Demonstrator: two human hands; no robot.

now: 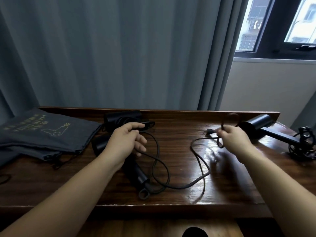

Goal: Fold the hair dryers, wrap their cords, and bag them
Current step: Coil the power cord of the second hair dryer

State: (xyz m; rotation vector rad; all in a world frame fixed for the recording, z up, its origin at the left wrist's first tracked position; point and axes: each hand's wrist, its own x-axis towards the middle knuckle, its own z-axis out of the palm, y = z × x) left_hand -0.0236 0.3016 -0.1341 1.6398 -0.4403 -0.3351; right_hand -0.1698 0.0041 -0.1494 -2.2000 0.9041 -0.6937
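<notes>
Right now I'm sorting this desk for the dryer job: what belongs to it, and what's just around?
Job:
- near hair dryer, under the left hand
- its cord, pinched by the right hand
- far dryer
- right dryer
- drawstring bags

Around:
- curtain
- window
- desk

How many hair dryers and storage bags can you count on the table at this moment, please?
Hair dryers: 3, one under the left hand at, one at the back, one at the right.
Storage bags: at least 2, a printed one over another's edge.
Total: 5.
</notes>
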